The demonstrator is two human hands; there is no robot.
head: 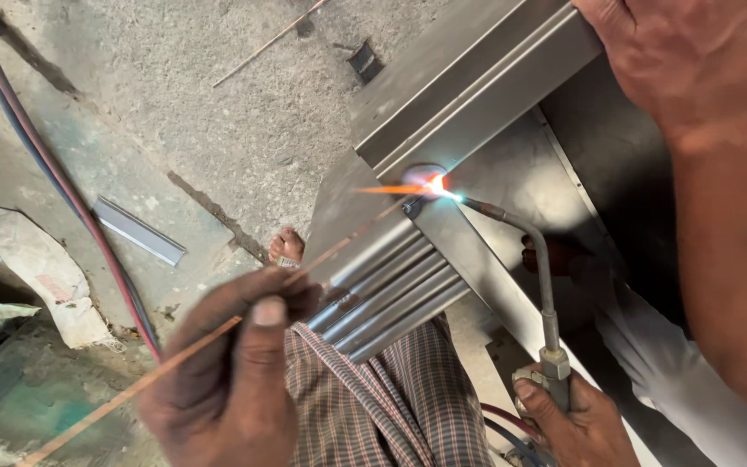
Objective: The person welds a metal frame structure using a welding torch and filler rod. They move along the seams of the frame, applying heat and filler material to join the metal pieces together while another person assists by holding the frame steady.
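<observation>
Sheet-metal frame [477, 78], grey and ribbed, runs diagonally from upper right to centre, over the person's lap; two folded sections meet at a corner joint near mid-frame. Upper end cut off by the top edge. Lower ribbed section [391, 294] ends just above a checked cloth [391, 406] on the knees.

Concrete floor [218, 112], cracked and dusty, gives open room upper left. Red and blue hoses [62, 182] cross it in a long curve, running off the top left corner. Short grey metal offcut [138, 230] lies flat beside them, apart from the frame. Crumpled bags and scrap at the left edge, partly cut off, hard to identify.

Another person's arm and hand [676, 60] come in at the right edge, resting on the frame's upper section; fingers out of view.

Left hand [235, 372], lower centre: fingers pressed together, pinching a thin copper-coloured filler rod [183, 350]. Rod runs from the bottom left corner up to the joint; its tip is lost in the glare.

Right hand [577, 424], bottom right, partly cut off: fingers wrapped around the torch [546, 294] at its brass fitting. Bent nozzle reaches up to the joint.

Flame [430, 184], bright white-orange, sits at the joint; metal just under it cannot be made out.

Bare toes [287, 246] show beside the frame's left edge.
</observation>
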